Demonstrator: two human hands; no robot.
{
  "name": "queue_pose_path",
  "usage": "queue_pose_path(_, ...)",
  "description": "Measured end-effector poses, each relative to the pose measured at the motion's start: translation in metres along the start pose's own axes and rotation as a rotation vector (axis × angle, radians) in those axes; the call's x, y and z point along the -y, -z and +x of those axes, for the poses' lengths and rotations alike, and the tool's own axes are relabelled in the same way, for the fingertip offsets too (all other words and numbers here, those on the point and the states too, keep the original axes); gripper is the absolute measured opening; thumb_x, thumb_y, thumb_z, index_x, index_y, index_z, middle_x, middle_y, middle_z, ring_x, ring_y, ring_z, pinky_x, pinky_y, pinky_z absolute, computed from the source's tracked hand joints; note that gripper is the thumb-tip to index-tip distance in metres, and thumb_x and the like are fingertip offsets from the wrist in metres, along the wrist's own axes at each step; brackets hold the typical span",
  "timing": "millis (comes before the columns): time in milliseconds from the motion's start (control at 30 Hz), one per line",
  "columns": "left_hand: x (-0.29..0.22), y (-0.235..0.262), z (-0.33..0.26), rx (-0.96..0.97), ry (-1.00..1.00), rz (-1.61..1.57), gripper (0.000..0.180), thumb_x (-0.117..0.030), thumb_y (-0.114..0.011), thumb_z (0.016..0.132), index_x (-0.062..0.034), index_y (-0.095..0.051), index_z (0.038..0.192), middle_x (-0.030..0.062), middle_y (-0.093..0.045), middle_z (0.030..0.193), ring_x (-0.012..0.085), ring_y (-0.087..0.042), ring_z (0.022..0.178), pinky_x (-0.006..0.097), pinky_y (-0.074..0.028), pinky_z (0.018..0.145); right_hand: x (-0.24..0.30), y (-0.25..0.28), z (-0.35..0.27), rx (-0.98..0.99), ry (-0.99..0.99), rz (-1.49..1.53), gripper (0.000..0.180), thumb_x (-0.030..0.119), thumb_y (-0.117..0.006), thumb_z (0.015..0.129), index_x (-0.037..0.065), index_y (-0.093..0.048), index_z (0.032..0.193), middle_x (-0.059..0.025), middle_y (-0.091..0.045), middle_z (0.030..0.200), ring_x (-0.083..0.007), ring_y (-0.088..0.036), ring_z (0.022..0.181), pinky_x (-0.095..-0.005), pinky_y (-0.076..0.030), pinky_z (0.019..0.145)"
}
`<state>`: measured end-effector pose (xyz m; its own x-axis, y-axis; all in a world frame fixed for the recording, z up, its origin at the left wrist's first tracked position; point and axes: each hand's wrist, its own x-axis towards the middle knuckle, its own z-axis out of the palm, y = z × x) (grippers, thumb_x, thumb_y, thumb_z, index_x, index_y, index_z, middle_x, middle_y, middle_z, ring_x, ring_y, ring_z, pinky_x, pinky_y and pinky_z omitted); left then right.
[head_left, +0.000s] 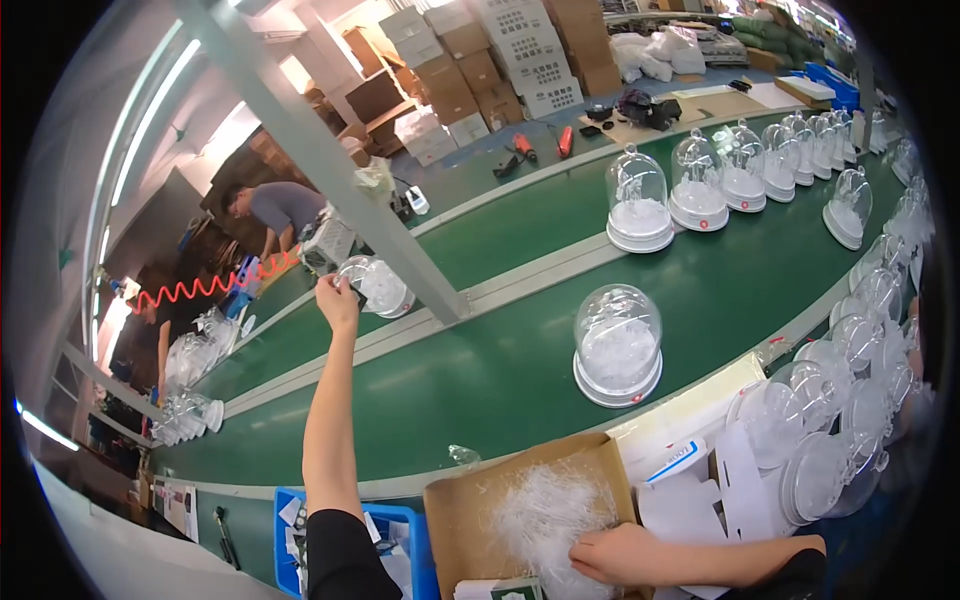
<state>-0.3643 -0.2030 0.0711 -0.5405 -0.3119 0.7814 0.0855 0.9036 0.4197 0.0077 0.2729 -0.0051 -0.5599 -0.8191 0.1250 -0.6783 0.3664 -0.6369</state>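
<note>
Fingers (584,558), grips unclear: right hand (615,555) at clear strands (545,512) in brown cardboard box (465,505); left hand (338,303), beyond the box, might topple a clear bell-shaped dome (388,290) by bumping it.

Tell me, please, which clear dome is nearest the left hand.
The dome beside the grey post, just right of the left hand; all others stand farther away.

A box (450,512) sits in front of the belt (480,410), with a bin (418,540) on its left and a dome pile (850,370) on its right. Strands (545,505) lie in the box, with the right hand (612,553) at their right edge. One dome (618,345) stands on the belt; a dome row (743,180) stands behind it. Stacked boxes (500,70) are at the back
</note>
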Motion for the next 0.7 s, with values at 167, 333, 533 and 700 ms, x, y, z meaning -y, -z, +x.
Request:
queue_pose_path(167,0.018,-0.037,0.000,-0.013,-0.082,0.043,0.022,-0.012,-0.063,0.084,0.0024,-0.058,0.101,0.0162,-0.058,0.090,0.0296,-0.057,0.081,0.038,-0.046,0.073,-0.003,0.003,0.006,0.001,-0.040,0.109,0.017,0.027,-0.060,0.086,0.010,-0.059,0.081,-0.0047,-0.059,0.070,-0.0249,-0.062,0.057,-0.0359,-0.050,0.048)
queue_pose_path(333,0.032,-0.068,0.010,0.251,-0.271,-0.109,0.053,-0.010,-0.062,0.082,0.0025,-0.043,0.129,0.0201,-0.056,0.119,0.0313,-0.057,0.110,0.036,-0.045,0.094,-0.005,0.004,0.005,-0.079,-0.024,0.185,0.017,0.026,-0.058,0.089,0.010,-0.055,0.083,-0.0067,-0.057,0.070,-0.0246,-0.062,0.061,-0.0351,-0.049,0.048)
queue_pose_path(533,0.003,-0.040,-0.057,0.468,0.038,-0.061,0.074,-0.009,-0.064,0.079,0.0030,-0.026,0.141,0.0254,-0.047,0.132,0.0373,-0.051,0.118,0.040,-0.046,0.094,0.002,0.018,0.013,-0.092,-0.127,0.447,0.016,0.023,-0.065,0.086,0.009,-0.057,0.083,-0.0049,-0.058,0.072,-0.0227,-0.060,0.058,-0.0314,-0.048,0.049)
queue_pose_path(700,-0.092,0.078,-0.134,0.721,0.004,-0.440,0.058,0.004,-0.054,0.085,-0.0052,-0.034,0.139,0.0143,-0.047,0.132,0.0220,-0.057,0.106,0.027,-0.050,0.078,-0.004,0.016,-0.002,-0.335,-0.432,0.842,0.013,0.014,-0.067,0.086,0.005,-0.059,0.087,-0.0053,-0.058,0.070,-0.0120,-0.058,0.058,-0.0261,-0.046,0.051)
